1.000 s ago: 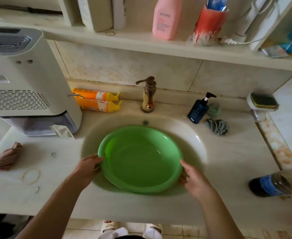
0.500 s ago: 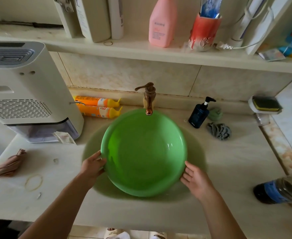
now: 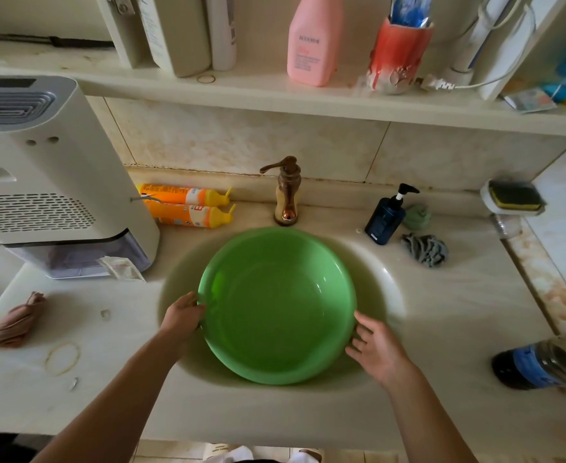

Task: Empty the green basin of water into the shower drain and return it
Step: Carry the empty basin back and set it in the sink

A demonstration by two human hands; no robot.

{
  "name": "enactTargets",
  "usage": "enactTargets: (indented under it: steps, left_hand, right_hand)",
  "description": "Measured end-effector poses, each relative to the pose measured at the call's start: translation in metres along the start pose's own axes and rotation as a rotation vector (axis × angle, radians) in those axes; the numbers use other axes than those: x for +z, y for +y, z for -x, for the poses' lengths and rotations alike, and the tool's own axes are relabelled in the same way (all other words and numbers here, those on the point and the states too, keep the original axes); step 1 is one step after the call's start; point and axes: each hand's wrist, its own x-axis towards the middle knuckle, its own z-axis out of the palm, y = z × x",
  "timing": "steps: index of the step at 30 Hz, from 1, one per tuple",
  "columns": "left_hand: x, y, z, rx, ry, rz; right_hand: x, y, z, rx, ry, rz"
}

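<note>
Left hand grips basin rim at 9 o'clock; right hand, fingers spread, on rim at 4 o'clock. Basin sits in sink, 6 o'clock of tap. Second ago lower, then raised near tap, now back down. Water faintly visible; lift apparently not yet committed, emptying pending.
</note>
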Motion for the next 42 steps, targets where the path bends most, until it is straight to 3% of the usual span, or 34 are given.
enactTargets:
  steps: [13, 42]
  left_hand:
    - [-0.005, -0.009, -0.004, -0.116, -0.058, 0.026]
    - [-0.009, -0.003, 0.018, -0.164, -0.033, 0.133]
  right_hand:
    - [-0.007, 0.0, -0.002, 0.019, 0.077, 0.038]
    - [-0.015, 0.01, 0.005, 0.086, 0.183, 0.033]
